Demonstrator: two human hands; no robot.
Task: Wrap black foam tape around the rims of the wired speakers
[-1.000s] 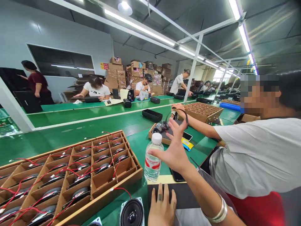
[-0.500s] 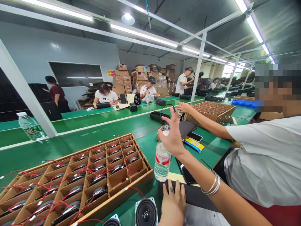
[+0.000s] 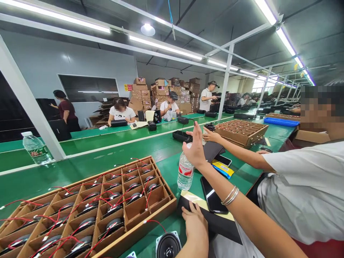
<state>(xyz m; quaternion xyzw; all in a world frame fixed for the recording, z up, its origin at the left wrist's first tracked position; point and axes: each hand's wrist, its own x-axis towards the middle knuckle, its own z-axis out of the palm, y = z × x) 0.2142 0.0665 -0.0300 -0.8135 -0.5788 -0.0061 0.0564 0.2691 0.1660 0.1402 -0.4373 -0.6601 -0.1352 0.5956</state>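
My right hand (image 3: pixel 195 148) is stretched forward with its fingers spread, just above and behind the top of a clear water bottle (image 3: pixel 185 175) with a red label, and it covers the cap. Silver bangles (image 3: pixel 229 195) sit on that wrist. My left hand (image 3: pixel 195 224) lies flat on a black sheet (image 3: pixel 219 225) at the table's near edge, over a yellowish paper (image 3: pixel 195 199). A black phone (image 3: pixel 213 191) lies beside the sheet. A loose round speaker (image 3: pixel 168 246) sits just left of my left hand.
A cardboard divider tray (image 3: pixel 134 211) holds several speakers with red wires at my left. A co-worker in white sits at my right, one hand (image 3: pixel 211 136) near a second tray (image 3: pixel 242 130). Another bottle (image 3: pixel 34 147) stands far left. Other people work across the green belt (image 3: pixel 120 143).
My right hand has reached further forward, from beside the bottle's middle to above its cap. My left hand has shifted slightly right on the black sheet. My view has turned a little.
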